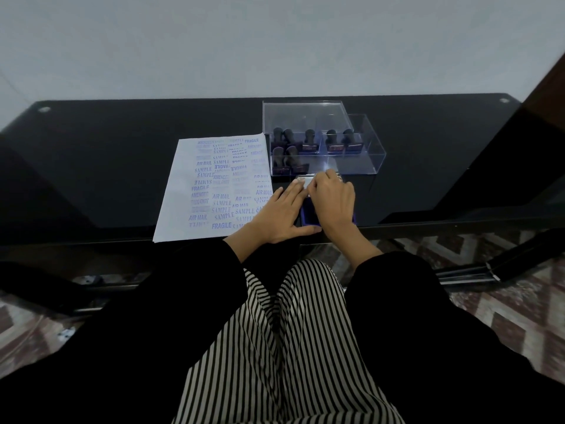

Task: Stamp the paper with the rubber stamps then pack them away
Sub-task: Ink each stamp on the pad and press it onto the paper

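On paper (183,191), blue FRAGILE, SAMPLE, AIR MAIL

This is looking like a desk spot in a home or a small office; which one is hard to tell. A shiny black glass table (122,179) is standing against a plain pale wall (275,41). A paper (180,203) full of blue stamped words, a clear box (368,157) of rubber stamps (308,141) and a blue ink pad (306,216) are sitting on it. The floor (504,316) is showing brown and cream zigzags.

Blk glass table (122,166), pale wall (275,41), patterned floor (504,316)
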Motion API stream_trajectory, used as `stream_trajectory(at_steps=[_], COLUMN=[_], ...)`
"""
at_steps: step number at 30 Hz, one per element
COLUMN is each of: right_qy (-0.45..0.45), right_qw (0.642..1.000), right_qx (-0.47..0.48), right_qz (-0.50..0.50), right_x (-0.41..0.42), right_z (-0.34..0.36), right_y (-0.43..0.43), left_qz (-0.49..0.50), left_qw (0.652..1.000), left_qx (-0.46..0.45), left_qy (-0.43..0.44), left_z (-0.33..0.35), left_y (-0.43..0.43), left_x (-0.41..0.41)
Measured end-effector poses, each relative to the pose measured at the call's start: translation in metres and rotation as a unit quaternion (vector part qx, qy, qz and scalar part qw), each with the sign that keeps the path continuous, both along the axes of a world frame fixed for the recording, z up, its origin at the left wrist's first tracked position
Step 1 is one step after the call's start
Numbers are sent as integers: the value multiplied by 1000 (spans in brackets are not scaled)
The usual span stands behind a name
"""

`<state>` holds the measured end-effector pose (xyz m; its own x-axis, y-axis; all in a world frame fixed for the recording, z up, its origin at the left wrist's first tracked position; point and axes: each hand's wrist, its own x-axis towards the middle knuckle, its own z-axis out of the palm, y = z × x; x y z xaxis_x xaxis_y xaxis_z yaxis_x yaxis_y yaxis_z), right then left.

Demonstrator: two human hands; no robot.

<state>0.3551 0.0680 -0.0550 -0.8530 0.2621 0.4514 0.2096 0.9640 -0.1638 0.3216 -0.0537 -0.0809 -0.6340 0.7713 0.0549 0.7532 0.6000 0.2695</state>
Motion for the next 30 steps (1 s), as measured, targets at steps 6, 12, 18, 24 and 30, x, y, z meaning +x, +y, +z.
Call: stream_trajectory(at_steps=[6, 12, 18, 24, 30], right_qy=[135, 185, 205, 201, 168], right_qw=[990, 982, 978, 979, 985], right_qx=[35, 45, 35, 25, 45], right_qz=[-8, 0, 17, 14, -11], right_x=[17, 35, 48, 43, 26], right_z=[4, -8, -21, -14, 0], right_y=[-7, -10, -11, -11, -8], left_qz=[1, 1, 2, 3, 3], left_qw=[1000, 1000, 1000, 1000, 1000], left_qx=[13, 3, -13, -16, -2], left_qy=[2, 0, 9, -3, -14], left_z=[0, 3, 4, 5, 5], left_y=[0, 1, 1, 1, 1], left_x=[1, 2, 2, 3, 2])
